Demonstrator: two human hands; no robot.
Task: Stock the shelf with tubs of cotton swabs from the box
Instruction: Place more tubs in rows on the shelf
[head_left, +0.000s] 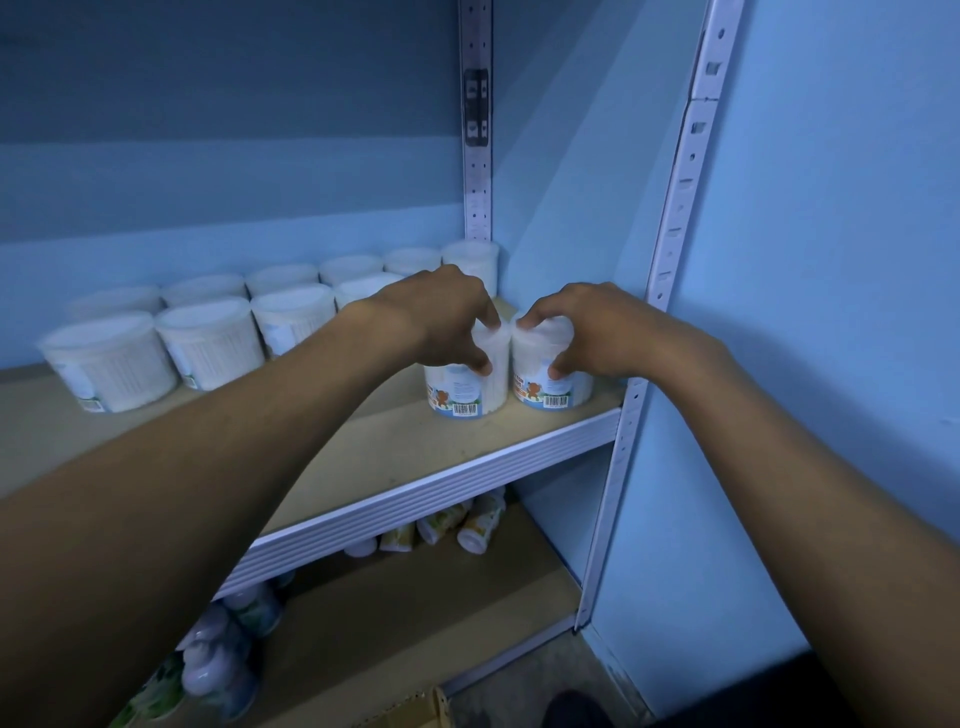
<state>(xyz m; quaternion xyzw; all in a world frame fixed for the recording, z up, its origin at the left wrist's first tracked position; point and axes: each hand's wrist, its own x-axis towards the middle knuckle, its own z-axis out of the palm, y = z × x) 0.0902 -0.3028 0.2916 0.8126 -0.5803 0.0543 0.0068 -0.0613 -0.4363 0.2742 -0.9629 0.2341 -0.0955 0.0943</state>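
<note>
Two tubs of cotton swabs stand upright and touching at the front right corner of the shelf board (395, 457), close to the slotted front upright (675, 218). The left tub (470, 392) is gripped from above by the left hand (447, 317), fingers on the lid and thumb down its front wall. The right tub (553, 387) is clasped the same way by the right hand (587, 327). Both tubs show a cartoon bear label and a barcode facing out.

Left of the upright and further back on the same board, two rows of matching tubs (208, 332) run along the blue wall (208, 171), their labels mostly turned away. Below the board, on the lower shelf (415, 613), small bottles (467, 519) lie and stand in a loose cluster. A corner of a cardboard box (415, 709) pokes in at the bottom edge of view, well below the upright's foot.
</note>
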